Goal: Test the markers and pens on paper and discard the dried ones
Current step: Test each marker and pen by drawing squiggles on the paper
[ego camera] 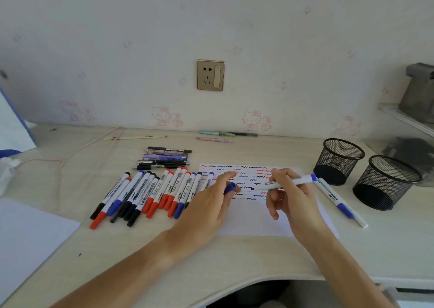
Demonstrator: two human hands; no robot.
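Right hand: my right hand (pixel 290 190) pinches the white marker (pixel 287 182) between thumb and fingertips; the barrel lies nearly level over the paper, its blue end pointing right and its uncapped end left.
Left hand: my left hand (pixel 211 202) is curled around the blue cap (pixel 229 188), held just beside the marker's bare end, not on it.
Paper: the test sheet (pixel 253 223) lies flat on the desk (pixel 234 256) under both hands; its upper half carries rows of red, blue and black squiggles, its lower half is blank.
Marker pile: the row of capped markers (pixel 150 195), red, blue and black, lies left of the sheet, touching one another.
Pens: a bundle of pens (pixel 164 158) sits just behind that row.
Loose marker: one blue marker (pixel 338 200) lies at the sheet's right edge.
Cups: two black mesh cups (pixel 338 160) stand at right, near each other.
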